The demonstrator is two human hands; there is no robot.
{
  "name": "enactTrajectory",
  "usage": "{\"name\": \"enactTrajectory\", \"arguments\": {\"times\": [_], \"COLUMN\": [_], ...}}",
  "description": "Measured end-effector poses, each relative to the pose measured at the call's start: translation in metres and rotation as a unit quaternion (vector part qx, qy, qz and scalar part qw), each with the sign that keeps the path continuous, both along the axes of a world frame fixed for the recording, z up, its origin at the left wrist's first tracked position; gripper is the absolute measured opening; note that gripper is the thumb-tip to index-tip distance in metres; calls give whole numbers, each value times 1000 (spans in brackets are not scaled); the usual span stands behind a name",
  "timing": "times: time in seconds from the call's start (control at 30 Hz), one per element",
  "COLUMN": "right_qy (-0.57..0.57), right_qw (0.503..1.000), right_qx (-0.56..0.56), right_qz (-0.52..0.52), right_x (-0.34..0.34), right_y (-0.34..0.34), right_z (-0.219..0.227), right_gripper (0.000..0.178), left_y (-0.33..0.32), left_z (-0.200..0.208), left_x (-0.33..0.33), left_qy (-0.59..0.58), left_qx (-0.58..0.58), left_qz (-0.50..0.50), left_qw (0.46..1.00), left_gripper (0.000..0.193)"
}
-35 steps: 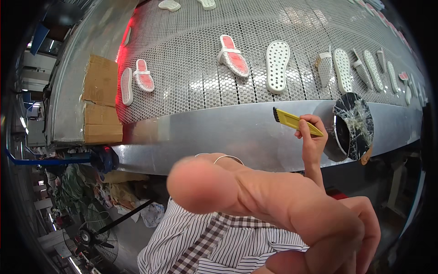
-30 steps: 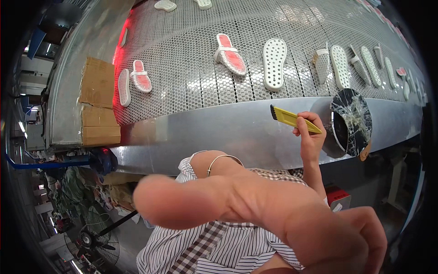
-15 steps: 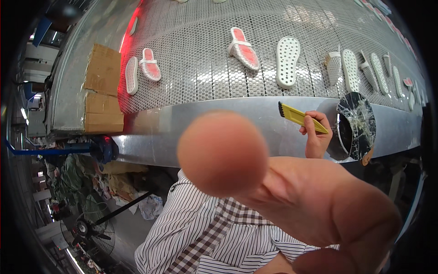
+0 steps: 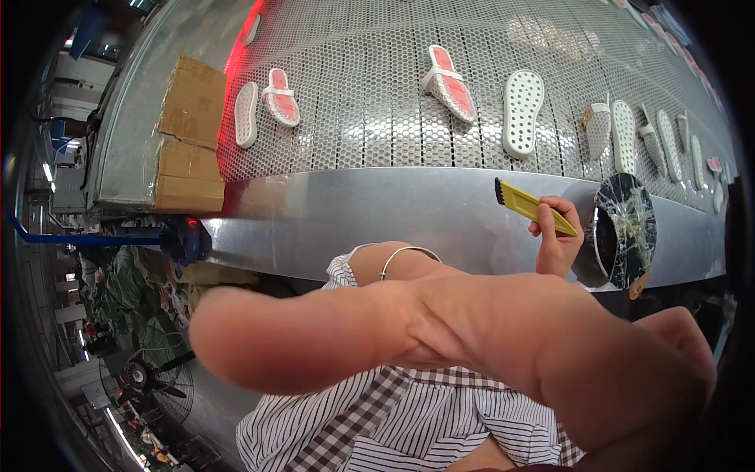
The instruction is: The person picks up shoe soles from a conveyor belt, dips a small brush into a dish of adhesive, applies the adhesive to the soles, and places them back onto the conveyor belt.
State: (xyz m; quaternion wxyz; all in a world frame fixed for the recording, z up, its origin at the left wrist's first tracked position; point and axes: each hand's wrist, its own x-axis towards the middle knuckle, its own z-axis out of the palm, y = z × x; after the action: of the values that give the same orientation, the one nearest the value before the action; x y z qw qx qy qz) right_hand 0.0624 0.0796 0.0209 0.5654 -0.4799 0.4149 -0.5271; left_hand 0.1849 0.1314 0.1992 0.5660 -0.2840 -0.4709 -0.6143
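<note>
Right hand [image 4: 558, 245]: you have thumb and fingers clamped on the yellow brush [image 4: 523, 203], over the metal ledge [image 4: 354, 206], near the black taped container [image 4: 633, 228]. Your left hand [image 4: 495, 322], apart, looms blurred by the lens, thumb extended; cannot tell its grip.

My right hand [image 4: 560, 245] grips a yellow brush [image 4: 521, 200] above the metal bench [image 4: 338, 212]; my left hand [image 4: 480, 322] looms close to the camera, pink-and-white sandals [image 4: 454, 90] lying beyond.
</note>
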Motion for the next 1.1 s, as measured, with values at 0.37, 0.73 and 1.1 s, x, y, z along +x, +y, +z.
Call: {"name": "enactTrajectory", "arguments": {"times": [0.37, 0.73, 1.1], "right_qy": [57, 45, 65], "right_qw": [996, 997, 997], "right_qx": [59, -5, 0], "right_qz": [-33, -58, -42], "right_x": [6, -3, 18], "right_y": [6, 8, 17], "right_z": [-2, -10, -4], "right_gripper": [11, 10, 9], "left_y": [-11, 28, 29], "left_z": [-17, -229, -260], "left_x": [27, 348, 518], "left_qy": [-62, -102, -662], "left_qx": [93, 544, 185], "left_qz": [90, 723, 689], "left_qw": [990, 414, -230], "left_gripper": [33, 18, 48]}}
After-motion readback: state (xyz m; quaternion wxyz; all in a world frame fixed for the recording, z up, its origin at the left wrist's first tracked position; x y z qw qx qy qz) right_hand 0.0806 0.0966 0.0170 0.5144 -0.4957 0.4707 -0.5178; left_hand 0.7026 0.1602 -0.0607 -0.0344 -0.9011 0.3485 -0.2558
